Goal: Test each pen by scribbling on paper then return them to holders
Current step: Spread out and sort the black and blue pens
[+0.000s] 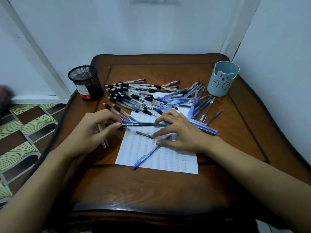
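A sheet of paper (144, 158) with faint writing lies on the wooden table (151, 190). My left hand (94, 130) pinches one end of a dark pen (143, 123) held level over the paper, and also holds a clear pen (104, 142) under its palm. My right hand (178, 132) pinches the dark pen's other end. A short grey cap (143, 134) lies by my right fingertips. A blue pen (149, 153) lies slantwise on the paper, under my right thumb. A heap of black-grip pens (134, 96) and blue pens (193, 100) lies behind.
A black mesh holder (85, 82) stands at the table's back left, and a pale blue bear-face holder (222, 78) at the back right. Both look empty. White walls close in behind and to the right. Patterned floor (25, 125) shows on the left.
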Motion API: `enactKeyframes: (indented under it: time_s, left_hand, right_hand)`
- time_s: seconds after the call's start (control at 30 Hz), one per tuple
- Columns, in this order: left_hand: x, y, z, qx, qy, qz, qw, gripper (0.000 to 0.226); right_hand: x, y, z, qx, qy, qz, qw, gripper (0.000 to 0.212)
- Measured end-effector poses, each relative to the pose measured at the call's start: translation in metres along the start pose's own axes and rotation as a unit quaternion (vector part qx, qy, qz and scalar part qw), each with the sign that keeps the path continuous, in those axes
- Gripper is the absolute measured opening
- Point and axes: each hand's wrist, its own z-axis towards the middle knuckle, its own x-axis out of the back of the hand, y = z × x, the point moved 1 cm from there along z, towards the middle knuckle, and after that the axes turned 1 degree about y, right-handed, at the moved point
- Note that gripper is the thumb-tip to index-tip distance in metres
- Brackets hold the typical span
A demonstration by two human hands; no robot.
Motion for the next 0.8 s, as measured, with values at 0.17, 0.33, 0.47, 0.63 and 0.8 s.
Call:
enactKeyframes:
  time_s: [0.17,0.33,0.47,0.63,0.8]
  left_hand:
    - [0.002,-0.028,0.01,0.103,0.06,0.035,0.992,0.009]
    - [-0.011,-0.037,0.025,0.146,0.078,0.084,0.983,0.007]
    - [-0.013,-0.043,0.025,0.186,0.072,0.17,0.965,0.008]
    - [-0.014,-0.043,0.024,0.146,0.069,0.186,0.969,0.019]
    - [-0.025,-0.044,0.032,0.048,-0.1,0.166,0.98,0.054]
  right_hand:
    - [0.0,0.001,-0.001,0.009,0.022,0.02,1.0,0.019]
    - [0.009,0.008,-0.011,0.017,0.015,-0.02,1.0,0.02]
    - [0.027,0.022,-0.027,-0.014,0.031,-0.08,0.996,0.016]
    - [0.029,0.023,-0.021,-0.071,0.064,-0.053,0.994,0.019]
    - [0.006,-0.001,0.014,-0.021,-0.014,-0.059,0.998,0.049]
